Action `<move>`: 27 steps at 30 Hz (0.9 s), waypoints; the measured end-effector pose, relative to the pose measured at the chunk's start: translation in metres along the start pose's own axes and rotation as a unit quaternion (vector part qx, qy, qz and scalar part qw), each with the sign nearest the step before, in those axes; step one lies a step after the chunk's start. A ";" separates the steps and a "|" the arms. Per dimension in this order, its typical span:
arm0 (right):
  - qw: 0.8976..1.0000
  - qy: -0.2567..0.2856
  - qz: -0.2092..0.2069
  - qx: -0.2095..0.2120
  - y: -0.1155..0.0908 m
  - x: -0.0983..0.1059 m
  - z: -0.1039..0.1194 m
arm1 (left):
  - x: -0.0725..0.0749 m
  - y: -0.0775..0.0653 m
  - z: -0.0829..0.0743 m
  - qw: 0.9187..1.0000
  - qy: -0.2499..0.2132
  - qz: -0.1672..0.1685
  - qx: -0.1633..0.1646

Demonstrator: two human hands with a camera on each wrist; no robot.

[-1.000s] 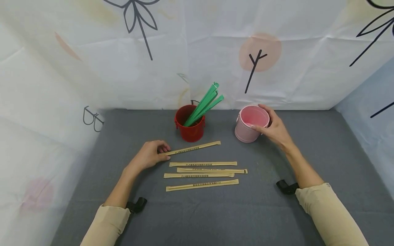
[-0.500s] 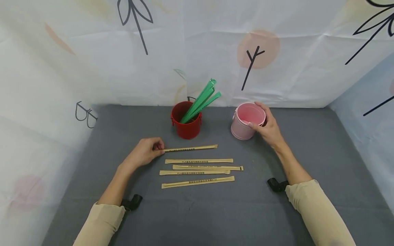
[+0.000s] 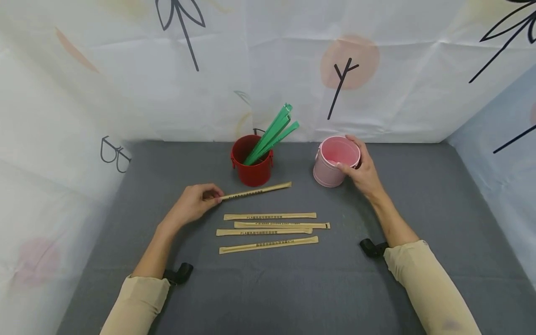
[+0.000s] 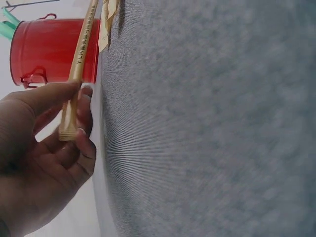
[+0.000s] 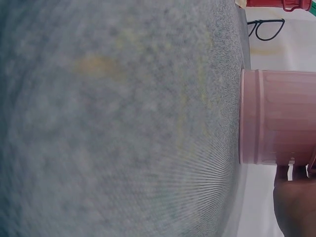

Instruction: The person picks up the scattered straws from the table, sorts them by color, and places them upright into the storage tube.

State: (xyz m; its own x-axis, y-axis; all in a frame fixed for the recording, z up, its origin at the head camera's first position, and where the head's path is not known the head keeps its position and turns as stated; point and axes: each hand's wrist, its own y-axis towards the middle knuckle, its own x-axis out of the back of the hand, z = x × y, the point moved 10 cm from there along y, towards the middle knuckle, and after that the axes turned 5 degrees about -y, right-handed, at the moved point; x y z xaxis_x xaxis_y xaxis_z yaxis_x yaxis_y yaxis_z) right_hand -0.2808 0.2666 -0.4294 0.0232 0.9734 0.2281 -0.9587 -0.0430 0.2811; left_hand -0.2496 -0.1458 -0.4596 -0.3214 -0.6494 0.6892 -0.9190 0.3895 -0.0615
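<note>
My left hand (image 3: 196, 203) pinches the left end of a paper-wrapped straw (image 3: 261, 190) between thumb and fingers. In the left wrist view that straw (image 4: 82, 49) is held off the grey cloth, the red bucket behind it. My right hand (image 3: 363, 173) grips the right side of a pink bucket (image 3: 328, 173), thumb on the near rim and fingers round the far side. The right wrist view shows the pink bucket (image 5: 284, 118) upright on the cloth. Several more tan wrapped straws (image 3: 270, 216) lie roughly parallel in front of the buckets.
A red bucket (image 3: 256, 175) stands left of the pink one, holding several green wrapped straws (image 3: 274, 135) that lean right. A white patterned sheet (image 3: 284, 70) hangs behind the grey cloth-covered table (image 3: 268, 293).
My left hand has raised the straw from the table, its right end now higher and nearer the red bucket. The right hand keeps its grip on the pink bucket. The head view has shifted slightly.
</note>
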 end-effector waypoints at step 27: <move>1.000 -0.021 -0.003 0.002 0.003 0.000 0.006 | 0.036 -0.011 -0.025 0.964 -0.244 -0.106 -0.022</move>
State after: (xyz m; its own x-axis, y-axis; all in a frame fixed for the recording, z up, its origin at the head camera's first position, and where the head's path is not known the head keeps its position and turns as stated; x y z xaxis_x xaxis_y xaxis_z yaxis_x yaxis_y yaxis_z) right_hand -0.2823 0.2657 -0.4231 0.0405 0.9634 0.2651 -0.9577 -0.0383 0.2853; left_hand -0.2452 -0.1572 -0.4165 -0.2066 -0.9432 0.2603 -0.9687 0.2347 0.0815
